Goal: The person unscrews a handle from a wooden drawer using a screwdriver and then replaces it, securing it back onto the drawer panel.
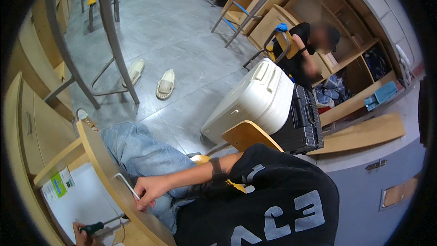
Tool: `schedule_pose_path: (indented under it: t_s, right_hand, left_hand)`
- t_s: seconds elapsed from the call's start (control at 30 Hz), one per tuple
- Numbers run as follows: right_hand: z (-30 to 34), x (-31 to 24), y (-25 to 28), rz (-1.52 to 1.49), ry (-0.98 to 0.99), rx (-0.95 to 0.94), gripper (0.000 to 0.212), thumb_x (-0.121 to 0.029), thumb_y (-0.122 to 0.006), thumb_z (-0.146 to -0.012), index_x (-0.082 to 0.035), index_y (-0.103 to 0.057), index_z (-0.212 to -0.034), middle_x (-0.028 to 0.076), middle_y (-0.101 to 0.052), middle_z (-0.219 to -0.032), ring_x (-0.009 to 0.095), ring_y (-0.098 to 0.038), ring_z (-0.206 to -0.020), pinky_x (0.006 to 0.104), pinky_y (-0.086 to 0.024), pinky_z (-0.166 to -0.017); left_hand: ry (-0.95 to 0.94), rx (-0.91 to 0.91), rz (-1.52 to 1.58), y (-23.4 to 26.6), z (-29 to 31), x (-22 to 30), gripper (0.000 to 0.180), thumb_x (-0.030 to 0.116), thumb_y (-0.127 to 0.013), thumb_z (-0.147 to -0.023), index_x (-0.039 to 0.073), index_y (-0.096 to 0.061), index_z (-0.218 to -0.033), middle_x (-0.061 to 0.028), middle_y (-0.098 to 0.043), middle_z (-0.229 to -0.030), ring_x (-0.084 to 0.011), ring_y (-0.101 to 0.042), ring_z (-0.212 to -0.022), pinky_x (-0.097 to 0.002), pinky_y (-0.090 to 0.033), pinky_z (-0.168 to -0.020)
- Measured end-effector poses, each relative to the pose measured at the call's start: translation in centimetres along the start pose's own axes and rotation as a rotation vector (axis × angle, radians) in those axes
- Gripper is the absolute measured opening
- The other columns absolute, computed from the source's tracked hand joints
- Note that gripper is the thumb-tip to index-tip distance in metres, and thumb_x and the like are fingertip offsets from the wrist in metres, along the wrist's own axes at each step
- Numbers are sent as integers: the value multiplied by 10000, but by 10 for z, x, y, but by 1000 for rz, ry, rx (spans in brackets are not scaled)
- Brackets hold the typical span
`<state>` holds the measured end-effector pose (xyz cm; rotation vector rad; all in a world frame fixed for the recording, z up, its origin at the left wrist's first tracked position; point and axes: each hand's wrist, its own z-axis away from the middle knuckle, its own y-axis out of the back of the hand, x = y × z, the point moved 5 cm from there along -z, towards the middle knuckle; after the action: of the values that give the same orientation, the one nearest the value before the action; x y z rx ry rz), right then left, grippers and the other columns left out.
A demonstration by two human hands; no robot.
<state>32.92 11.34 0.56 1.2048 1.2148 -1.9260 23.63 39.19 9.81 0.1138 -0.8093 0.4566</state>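
Observation:
My right hand (149, 192) is closed on the lower end of a pale bar handle (125, 184) on the outer face of a wooden drawer front (107, 168). At the lower left, my left hand (82, 236) grips a screwdriver (93, 228) with a dark green grip. Its metal shaft reaches over the inside of the drawer, and the tip is at the drawer front's inner face, near the handle's lower end. Whether the tip sits in a screw is too small to tell. A white and green printed sheet (58, 185) lies inside on the drawer's pale bottom.
A cream suitcase (246, 102) and a black case (302, 118) stand to the right, beside a chair back (250, 135). Another person (298, 41) sits by an open cupboard. Pale slippers (165, 84) lie on the tiled floor. Metal bed posts (111, 36) rise at left.

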Motion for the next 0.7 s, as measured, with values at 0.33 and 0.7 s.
schedule_pose_path:
  t_s: [0.33, 0.7]
  right_hand:
    - [-17, 23, -3, -139, 64, 76, 141, -91, -650, -811, 26, -620, -736, 84, -625, -644, 129, -597, -551, 248, -464, -503]
    - [-14, 21, -3, -138, 116, 128, 88, -57, -626, -782, 20, -622, -739, 74, -605, -613, 122, -582, -553, 249, -454, -512]
  left_hand:
    - [19, -25, -307, 39, -30, -14, 369, 217, -581, -863, 80, -468, -1186, -111, -587, -942, -190, -524, -651, -280, -419, -551]
    - [21, 2, -411, 54, -41, -14, 373, 241, -573, -869, 94, -468, -1195, -110, -589, -911, -187, -515, -621, -282, -407, -519]
